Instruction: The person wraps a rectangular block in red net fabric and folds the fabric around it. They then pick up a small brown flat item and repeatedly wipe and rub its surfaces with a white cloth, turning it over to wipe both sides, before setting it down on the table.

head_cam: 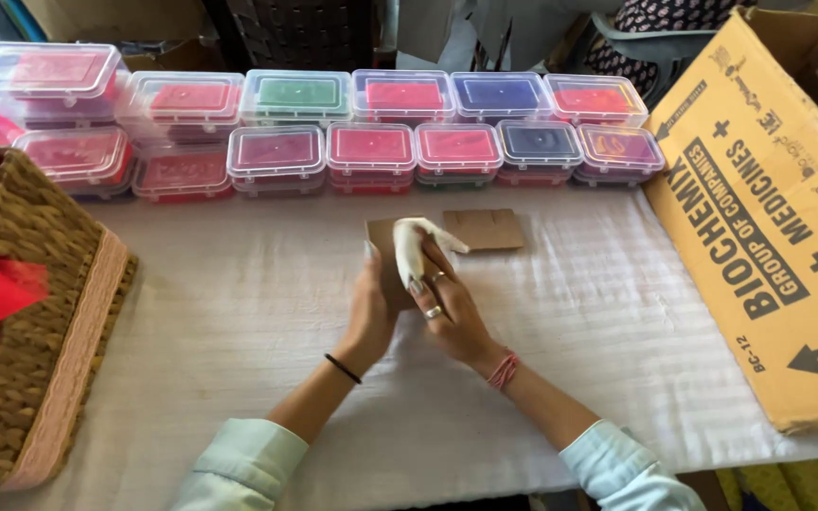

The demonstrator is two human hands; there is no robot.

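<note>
At centre of the frame, the left hand (pixel 368 308) holds a brown card (pixel 388 254) upright-tilted, grip closed on its edge; the right hand (pixel 447 308) presses a white cloth (pixel 411 248) onto it, fingers wrapped around the cloth. One second card (pixel 483 229) lies just beside, flat on the table (pixel 239 312). Thirteen lidded boxes (pixel 371 147) line the top; one basket (pixel 21 322) sits left.

White ribbed cloth covers the table (pixel 239 312). Brown card (pixel 385 260) sits under a white rag (pixel 411 248). Clear boxes (pixel 371 149) glow red, pink, green, blue, and one dark navy. The tan woven basket (pixel 21 378) has a pink rim, and the carton (pixel 769 227) is mustard yellow with black print.
</note>
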